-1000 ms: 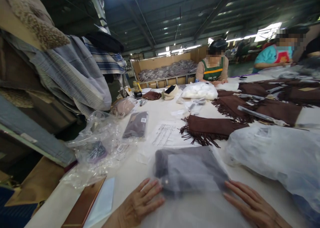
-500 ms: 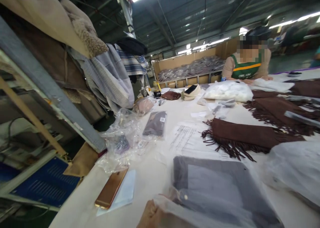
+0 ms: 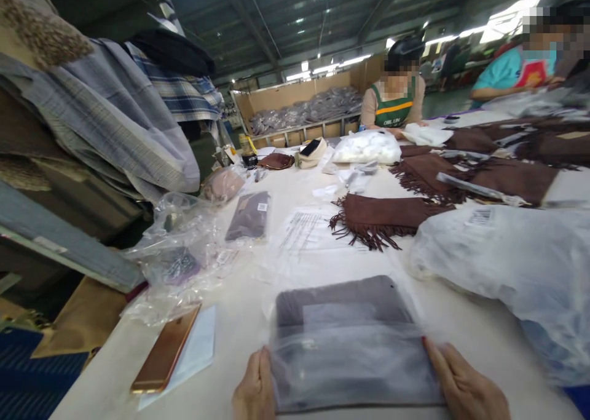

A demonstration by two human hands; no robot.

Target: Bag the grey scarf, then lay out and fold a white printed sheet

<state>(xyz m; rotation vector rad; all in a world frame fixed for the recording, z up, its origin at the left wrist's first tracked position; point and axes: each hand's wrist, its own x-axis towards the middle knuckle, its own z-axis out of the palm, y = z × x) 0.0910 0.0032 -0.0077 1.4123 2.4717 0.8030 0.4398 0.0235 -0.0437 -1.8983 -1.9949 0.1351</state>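
Observation:
A folded grey garment in a clear plastic bag (image 3: 345,340) lies on the white table (image 3: 239,321) right in front of me. The bag's near flap is folded back over the garment. My left hand (image 3: 254,390) grips the bag's lower left edge with thumb on top. My right hand (image 3: 463,386) holds the lower right edge in the same way. Both hands show only at the bottom of the view.
A rose-gold phone (image 3: 165,357) lies on a white card at the left. Crumpled clear bags (image 3: 179,260), a printed sheet (image 3: 306,230), a brown fringed scarf (image 3: 382,214) and a big white plastic bag (image 3: 511,266) lie around. Two people work at the far side; coats hang left.
My hands went from lying flat on the bag to gripping its two lower corners, with the flap folded over the garment. The view swung left, then back.

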